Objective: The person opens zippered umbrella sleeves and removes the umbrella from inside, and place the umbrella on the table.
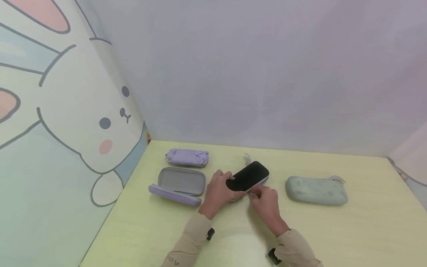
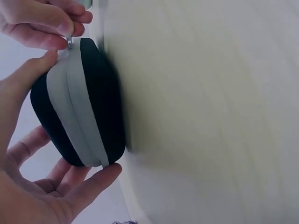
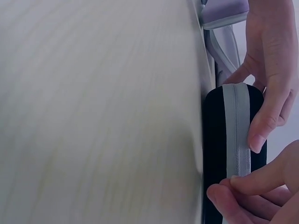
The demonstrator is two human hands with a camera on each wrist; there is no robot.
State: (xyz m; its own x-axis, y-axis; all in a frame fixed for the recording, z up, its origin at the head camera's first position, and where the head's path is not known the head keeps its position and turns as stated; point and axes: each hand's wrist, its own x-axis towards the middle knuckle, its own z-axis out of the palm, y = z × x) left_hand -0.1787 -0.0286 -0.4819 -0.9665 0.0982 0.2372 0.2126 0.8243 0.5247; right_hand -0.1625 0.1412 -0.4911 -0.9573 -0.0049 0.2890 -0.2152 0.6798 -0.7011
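Note:
A black zippered case (image 1: 248, 176) with a grey zipper band lies at a slant on the table between both hands. My left hand (image 1: 218, 192) grips its left end, the thumb along the near side and the fingers round the far edge. On the near side, my right hand (image 1: 265, 204) pinches the small metal zipper pull (image 2: 69, 43) between thumb and fingers. In the right wrist view the zipper band (image 3: 237, 126) looks closed along the stretch between the hands. What the case holds is hidden.
To the left lies an opened purple case (image 1: 181, 181) with a grey lining, its lid tilted toward the front. Behind it sits a purple wrapped bundle (image 1: 187, 157). A grey-green pouch (image 1: 316, 190) lies to the right. Walls stand behind and at the left of the table (image 1: 140, 230).

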